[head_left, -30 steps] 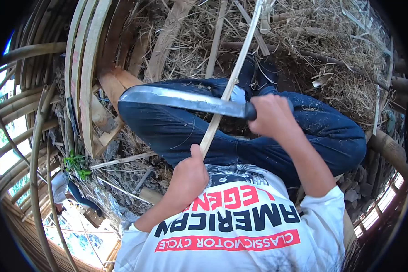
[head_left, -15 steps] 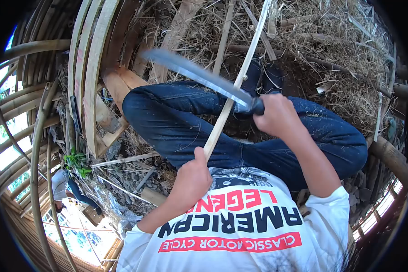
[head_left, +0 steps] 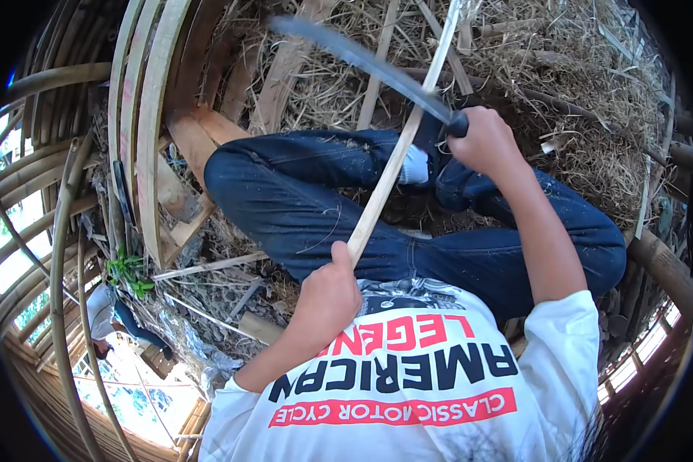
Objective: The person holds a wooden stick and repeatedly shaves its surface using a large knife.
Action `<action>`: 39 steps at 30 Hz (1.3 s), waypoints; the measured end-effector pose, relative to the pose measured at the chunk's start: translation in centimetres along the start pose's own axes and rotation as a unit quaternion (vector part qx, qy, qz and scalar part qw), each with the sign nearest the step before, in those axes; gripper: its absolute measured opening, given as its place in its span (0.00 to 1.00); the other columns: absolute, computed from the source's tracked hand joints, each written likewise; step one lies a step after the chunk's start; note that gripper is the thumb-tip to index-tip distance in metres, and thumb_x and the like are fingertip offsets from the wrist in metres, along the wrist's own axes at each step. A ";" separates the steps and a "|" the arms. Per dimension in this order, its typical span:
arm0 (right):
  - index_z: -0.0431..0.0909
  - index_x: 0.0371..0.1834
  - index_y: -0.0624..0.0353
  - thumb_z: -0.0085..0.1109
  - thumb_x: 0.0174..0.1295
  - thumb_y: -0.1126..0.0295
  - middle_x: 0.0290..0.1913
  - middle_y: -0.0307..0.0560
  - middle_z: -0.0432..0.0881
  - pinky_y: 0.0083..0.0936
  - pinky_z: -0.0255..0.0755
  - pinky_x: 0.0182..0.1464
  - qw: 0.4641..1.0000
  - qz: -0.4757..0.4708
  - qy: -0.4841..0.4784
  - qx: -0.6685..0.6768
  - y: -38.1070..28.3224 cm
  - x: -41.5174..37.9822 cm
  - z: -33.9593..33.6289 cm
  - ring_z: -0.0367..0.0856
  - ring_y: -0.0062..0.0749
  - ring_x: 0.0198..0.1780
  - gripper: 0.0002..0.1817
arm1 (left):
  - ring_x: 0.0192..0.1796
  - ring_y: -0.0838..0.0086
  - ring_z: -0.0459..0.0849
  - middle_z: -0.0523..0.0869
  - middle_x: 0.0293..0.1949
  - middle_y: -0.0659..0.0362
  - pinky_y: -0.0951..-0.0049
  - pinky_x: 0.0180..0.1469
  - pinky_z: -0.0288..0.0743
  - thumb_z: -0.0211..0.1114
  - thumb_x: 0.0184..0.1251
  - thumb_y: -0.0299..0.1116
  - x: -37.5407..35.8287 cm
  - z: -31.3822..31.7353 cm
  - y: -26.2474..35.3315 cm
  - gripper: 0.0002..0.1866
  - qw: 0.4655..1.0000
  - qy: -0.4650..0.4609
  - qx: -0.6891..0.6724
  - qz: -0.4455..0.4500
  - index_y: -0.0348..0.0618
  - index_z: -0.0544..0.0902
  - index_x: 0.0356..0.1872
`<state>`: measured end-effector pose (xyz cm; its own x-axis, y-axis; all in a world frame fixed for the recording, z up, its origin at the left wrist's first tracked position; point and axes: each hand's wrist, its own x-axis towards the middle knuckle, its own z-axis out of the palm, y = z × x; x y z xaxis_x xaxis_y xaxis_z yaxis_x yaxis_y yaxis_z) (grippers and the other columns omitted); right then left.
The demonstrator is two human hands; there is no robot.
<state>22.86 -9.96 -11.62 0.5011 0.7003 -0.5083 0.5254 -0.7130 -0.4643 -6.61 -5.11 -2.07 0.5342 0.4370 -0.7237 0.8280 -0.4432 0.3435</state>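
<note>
My left hand (head_left: 329,295) is closed round the near end of a long, pale bamboo strip (head_left: 385,187), close to my shirt. The strip slants up and away between my legs, past the top edge of the view. In my right hand (head_left: 485,140) is the dark handle of a machete (head_left: 369,63). Its long blade points to the upper left and crosses the strip well ahead of my left hand. The blade appears to touch the strip; its tip is blurred.
Long curved wooden slats (head_left: 152,115) stand at my left, beside a wood block (head_left: 192,146). Shavings (head_left: 570,85) cover the ground ahead. A thick bamboo pole (head_left: 662,269) lies at the right. Beyond a green plant (head_left: 129,273), another person (head_left: 104,316) is at the far left.
My right hand has moved the machete forward along the strip, away from my body. My left hand keeps its grip in nearly the same place.
</note>
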 end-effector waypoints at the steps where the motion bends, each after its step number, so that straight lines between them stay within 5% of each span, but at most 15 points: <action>1: 0.84 0.29 0.63 0.61 0.47 0.66 0.33 0.64 0.85 0.48 0.78 0.48 1.000 -0.005 0.004 0.008 -0.2 -0.3 0.4 0.84 0.61 0.41 0.12 | 0.26 0.43 0.83 0.81 0.21 0.39 0.49 0.29 0.78 0.56 0.63 0.24 -0.1 -0.1 0.0 0.11 1.000 -0.009 0.001 -0.004 0.31 0.65 0.41; 6: 0.84 0.30 0.62 0.62 0.46 0.66 0.35 0.64 0.85 0.46 0.77 0.51 0.989 -0.062 -0.054 -0.124 -1.0 -1.1 -1.5 0.84 0.59 0.42 0.12 | 0.25 0.43 0.83 0.81 0.21 0.39 0.49 0.29 0.78 0.56 0.63 0.24 0.5 0.1 0.0 0.10 1.000 -0.015 0.009 0.006 0.31 0.65 0.41; 10: 0.84 0.32 0.63 0.62 0.45 0.65 0.35 0.64 0.85 0.48 0.78 0.50 0.999 0.033 -0.005 0.043 1.0 2.1 -0.4 0.84 0.60 0.41 0.14 | 0.27 0.39 0.81 0.80 0.21 0.37 0.45 0.31 0.76 0.56 0.63 0.23 0.3 -0.1 -0.1 0.11 1.000 -0.010 -0.024 -0.003 0.31 0.64 0.42; 16: 0.85 0.30 0.60 0.63 0.46 0.64 0.33 0.62 0.85 0.46 0.78 0.50 0.995 -0.047 -0.010 -0.086 0.9 1.0 -0.9 0.84 0.60 0.41 0.12 | 0.26 0.41 0.83 0.81 0.21 0.39 0.47 0.30 0.78 0.55 0.64 0.24 0.6 -0.1 0.0 0.10 1.000 -0.020 0.003 -0.006 0.32 0.65 0.41; 20: 0.84 0.29 0.64 0.61 0.46 0.64 0.33 0.65 0.84 0.46 0.78 0.49 0.997 0.039 0.023 0.060 1.2 2.6 -0.1 0.84 0.59 0.41 0.13 | 0.26 0.41 0.83 0.81 0.21 0.38 0.47 0.30 0.78 0.56 0.63 0.24 0.5 0.1 -0.2 0.10 1.000 0.004 0.002 0.010 0.32 0.65 0.41; 23: 0.84 0.30 0.63 0.61 0.47 0.64 0.34 0.65 0.84 0.46 0.78 0.50 0.998 -0.045 0.004 -0.054 0.4 0.5 -0.9 0.84 0.59 0.42 0.13 | 0.27 0.41 0.83 0.81 0.21 0.39 0.47 0.30 0.78 0.56 0.63 0.24 0.3 -0.1 -0.1 0.10 1.000 -0.002 -0.008 -0.004 0.33 0.65 0.41; 28: 0.84 0.31 0.63 0.63 0.46 0.63 0.36 0.63 0.85 0.46 0.78 0.50 0.999 0.038 0.008 -0.021 2.3 3.4 -0.5 0.84 0.60 0.44 0.14 | 0.26 0.40 0.82 0.80 0.21 0.38 0.46 0.30 0.77 0.55 0.63 0.23 0.9 0.1 0.3 0.10 1.000 0.014 0.006 0.004 0.32 0.65 0.41; 34: 0.84 0.31 0.62 0.63 0.46 0.64 0.34 0.63 0.85 0.47 0.77 0.52 0.995 -0.031 -0.012 -0.096 3.2 3.4 -2.7 0.84 0.58 0.43 0.13 | 0.29 0.37 0.81 0.79 0.22 0.34 0.43 0.34 0.75 0.55 0.62 0.23 0.0 0.9 -0.8 0.12 1.000 -0.011 -0.012 -0.005 0.31 0.63 0.42; 39: 0.85 0.31 0.61 0.62 0.45 0.65 0.35 0.64 0.85 0.47 0.77 0.53 0.998 -0.038 0.034 -0.029 2.0 2.7 -0.8 0.84 0.59 0.43 0.13 | 0.29 0.35 0.80 0.79 0.22 0.33 0.41 0.34 0.74 0.55 0.62 0.24 0.2 0.3 -1.0 0.12 0.999 0.009 -0.022 -0.023 0.31 0.63 0.42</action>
<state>25.78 -9.46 -13.33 0.5031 0.7544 -0.4216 0.6019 -0.6559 -0.4555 -7.34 -4.82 -2.78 0.4986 0.4697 -0.7285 0.8579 -0.3878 0.3371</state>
